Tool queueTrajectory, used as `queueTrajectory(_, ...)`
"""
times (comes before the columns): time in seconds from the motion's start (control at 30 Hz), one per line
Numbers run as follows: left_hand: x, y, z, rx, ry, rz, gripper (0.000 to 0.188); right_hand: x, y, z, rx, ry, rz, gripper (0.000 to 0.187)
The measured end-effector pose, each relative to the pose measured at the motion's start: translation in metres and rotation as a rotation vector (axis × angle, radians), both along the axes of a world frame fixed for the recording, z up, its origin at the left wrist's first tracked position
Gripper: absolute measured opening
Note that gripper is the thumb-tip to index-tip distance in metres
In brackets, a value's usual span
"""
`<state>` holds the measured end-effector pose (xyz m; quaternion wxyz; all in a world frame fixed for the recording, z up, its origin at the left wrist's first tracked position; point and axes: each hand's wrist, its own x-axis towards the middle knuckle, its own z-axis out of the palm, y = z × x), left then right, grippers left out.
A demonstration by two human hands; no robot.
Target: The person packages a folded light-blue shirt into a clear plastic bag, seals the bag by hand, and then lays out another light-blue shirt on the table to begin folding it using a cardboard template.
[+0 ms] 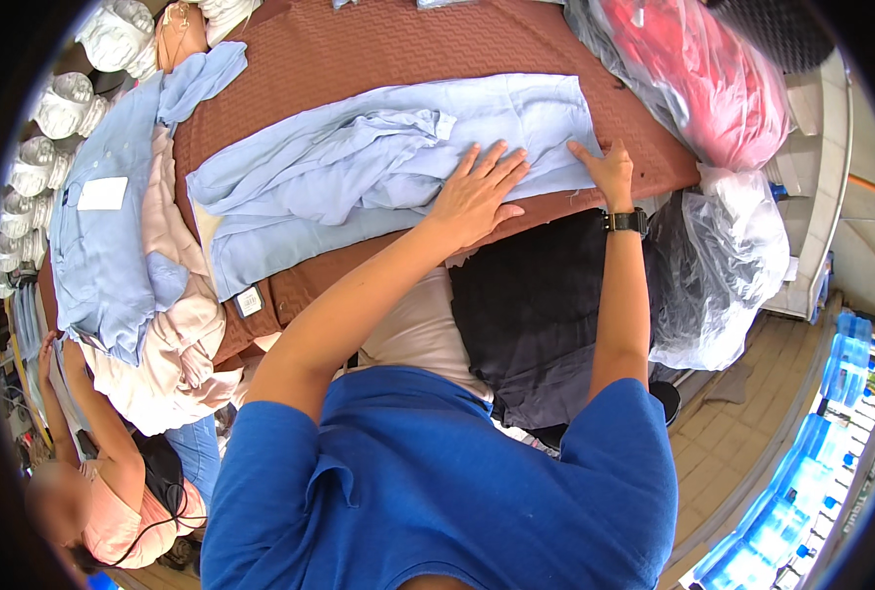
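A stack of pale blue and pink garments point(113, 226) sits at the left of the brown-covered surface point(359, 49). Your left hand point(477, 192) lies flat with fingers spread on the light blue shirt point(379, 157), mid-surface. Your right hand point(610, 172) pins its right edge, holding nothing; the fold looks partly done, sleeves still rumpled.

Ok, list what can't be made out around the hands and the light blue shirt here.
Head view only:
- Cloth under the left hand and right hand: covered by the palms.
- Light blue shirt: its front is folded under itself.
- Label on the brown cover: too small.
- Red item in the plastic bag: veiled, cut by the rim.
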<state>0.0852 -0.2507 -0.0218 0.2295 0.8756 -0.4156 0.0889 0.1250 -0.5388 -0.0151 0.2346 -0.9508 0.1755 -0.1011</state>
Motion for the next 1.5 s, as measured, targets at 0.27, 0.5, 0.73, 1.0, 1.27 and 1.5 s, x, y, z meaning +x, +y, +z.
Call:
queueTrajectory(0.27,-0.004,0.002,0.003,-0.011,-0.030,0.109,0.068,0.005,-0.010,0.007,0.106,-0.026,0.094,0.062)
queueTrajectory(0.5,-0.005,0.009,-0.008,-0.011,-0.018,0.130,0.070,-0.004,0.011,0.014,-0.396,-0.336,0.192,0.030)
queueTrajectory(0.73,-0.008,0.005,-0.006,0.009,-0.016,0.101,0.066,-0.017,-0.002,0.013,-0.145,-0.120,0.560,0.041)
queueTrajectory(1.0,0.019,0.004,0.012,-0.106,0.054,0.086,0.052,-0.009,-0.039,0.011,-0.177,-0.303,0.406,0.037)
queueTrajectory(1.27,0.016,0.008,-0.003,-0.015,-0.002,0.056,0.051,0.015,-0.003,-0.003,-0.243,-0.376,0.284,0.025)
queueTrajectory(1.5,0.008,0.009,-0.011,-0.061,-0.075,0.048,0.046,-0.005,-0.012,0.010,-0.049,-0.139,0.361,0.018)
